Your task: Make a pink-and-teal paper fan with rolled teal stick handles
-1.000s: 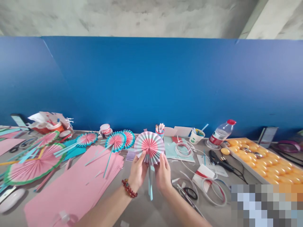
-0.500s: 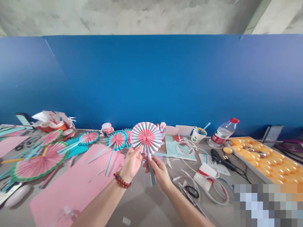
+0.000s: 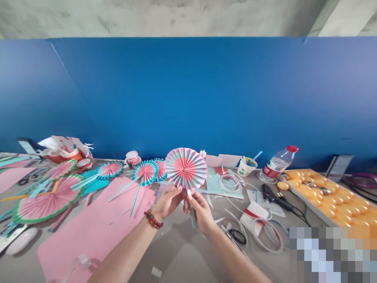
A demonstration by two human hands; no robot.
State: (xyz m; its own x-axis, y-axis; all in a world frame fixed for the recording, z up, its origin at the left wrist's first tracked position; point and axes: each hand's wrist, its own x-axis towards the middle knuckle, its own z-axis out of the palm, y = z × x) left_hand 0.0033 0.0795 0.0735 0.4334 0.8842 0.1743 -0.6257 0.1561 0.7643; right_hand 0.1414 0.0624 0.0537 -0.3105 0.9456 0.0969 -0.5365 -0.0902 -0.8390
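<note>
A round pleated paper fan (image 3: 186,167), pink at its centre with a pale lilac and mint rim, stands upright before me. Its flat grey-green handle (image 3: 193,218) points down. My right hand (image 3: 200,210) pinches the handle just below the disc. At the disc's lower left edge, my left hand (image 3: 170,199) is closed with thumb and fingers on the pleats; a red bead bracelet is on that wrist. Behind to the left lie smaller blue-edged paper fans (image 3: 145,173) with thin blue stick handles. Large pink paper sheets (image 3: 85,228) spread beside my left forearm.
Larger green-edged pink fans (image 3: 47,200) lie at far left by a white mouse (image 3: 22,241). On the right are coiled white strips (image 3: 230,184), a paper cup (image 3: 246,166), a water bottle (image 3: 278,163), a black glue gun (image 3: 277,199) and a tray of orange balls (image 3: 332,196). A blue partition (image 3: 188,90) stands behind.
The fan has shifted slightly right and up and tilted a little. Both hands moved with it, keeping hold; my left hand slid lower along the disc's edge.
</note>
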